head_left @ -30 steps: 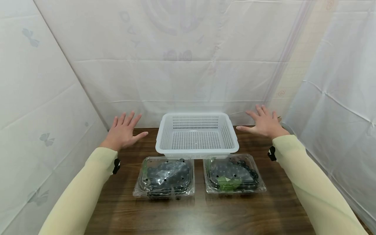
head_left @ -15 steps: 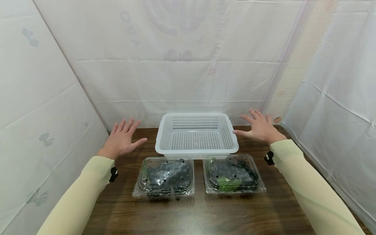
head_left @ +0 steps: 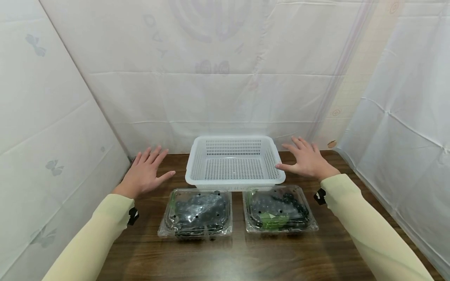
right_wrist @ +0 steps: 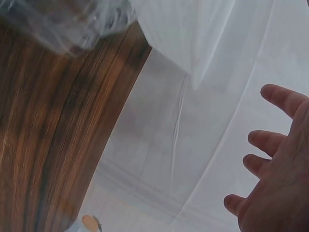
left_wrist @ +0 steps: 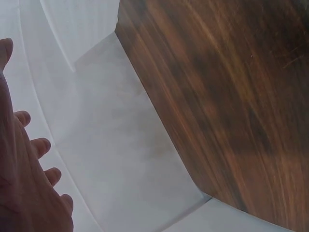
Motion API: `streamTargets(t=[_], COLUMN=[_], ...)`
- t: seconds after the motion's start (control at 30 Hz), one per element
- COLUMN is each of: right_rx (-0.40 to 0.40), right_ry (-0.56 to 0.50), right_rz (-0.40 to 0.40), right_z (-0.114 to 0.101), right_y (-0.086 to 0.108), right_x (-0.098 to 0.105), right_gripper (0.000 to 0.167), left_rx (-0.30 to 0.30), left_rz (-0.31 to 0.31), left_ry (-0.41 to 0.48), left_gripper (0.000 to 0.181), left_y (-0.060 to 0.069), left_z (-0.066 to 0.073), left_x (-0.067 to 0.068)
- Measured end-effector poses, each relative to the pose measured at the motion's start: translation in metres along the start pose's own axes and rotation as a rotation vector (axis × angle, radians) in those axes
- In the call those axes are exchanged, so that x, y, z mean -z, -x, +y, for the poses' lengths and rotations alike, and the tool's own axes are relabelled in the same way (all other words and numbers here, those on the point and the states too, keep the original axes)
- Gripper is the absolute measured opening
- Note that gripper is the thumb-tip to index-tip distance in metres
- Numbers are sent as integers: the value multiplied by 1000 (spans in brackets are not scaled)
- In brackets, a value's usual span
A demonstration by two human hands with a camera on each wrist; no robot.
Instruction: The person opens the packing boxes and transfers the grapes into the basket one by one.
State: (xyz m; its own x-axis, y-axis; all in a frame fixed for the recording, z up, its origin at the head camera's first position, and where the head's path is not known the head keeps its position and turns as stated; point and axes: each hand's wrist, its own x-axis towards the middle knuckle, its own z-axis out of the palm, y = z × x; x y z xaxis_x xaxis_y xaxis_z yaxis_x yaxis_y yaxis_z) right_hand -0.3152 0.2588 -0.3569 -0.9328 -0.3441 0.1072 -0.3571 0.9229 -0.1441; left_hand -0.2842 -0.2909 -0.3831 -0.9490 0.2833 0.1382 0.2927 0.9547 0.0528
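Observation:
My left hand [head_left: 144, 173] hovers left of a white plastic basket [head_left: 233, 182], fingers spread, holding nothing. On the other side my right hand [head_left: 307, 160] is spread too; its thumb overlaps the basket's right rim in the head view, and whether it touches I cannot tell. In front of the basket lie two clear clamshell boxes of dark grapes: the left box [head_left: 197, 212] and the right box [head_left: 280, 210], which has a green label. Both lids look closed. The wrist views show the left fingers [left_wrist: 41, 146] and right fingers [right_wrist: 268, 141] apart from any object.
Everything stands on a dark brown wooden table [head_left: 232, 257]. White printed sheets [head_left: 218, 97] wall in the back and both sides. A small brown spot [head_left: 332, 144] shows low on the back sheet at the right.
Both hands have come down and a little nearer the body. The right hand has also shifted left toward the basket. The basket and boxes stay in place.

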Motion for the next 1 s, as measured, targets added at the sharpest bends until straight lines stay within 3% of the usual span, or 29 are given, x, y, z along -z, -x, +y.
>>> streamTargets(t=[0.3,1.0], right_rx=[55,165], right_ry=[-9,-62], right_rz=[14,37], right_z=[-20,-57], right_y=[7,22], right_x=[-7,-25], right_gripper=[96,83], left_rx=[-38,-71], left_rz=[51,84], left_ry=[13,28], left_gripper=[89,80], left_y=[13,38], left_z=[9,21], left_x=[-9,-19])
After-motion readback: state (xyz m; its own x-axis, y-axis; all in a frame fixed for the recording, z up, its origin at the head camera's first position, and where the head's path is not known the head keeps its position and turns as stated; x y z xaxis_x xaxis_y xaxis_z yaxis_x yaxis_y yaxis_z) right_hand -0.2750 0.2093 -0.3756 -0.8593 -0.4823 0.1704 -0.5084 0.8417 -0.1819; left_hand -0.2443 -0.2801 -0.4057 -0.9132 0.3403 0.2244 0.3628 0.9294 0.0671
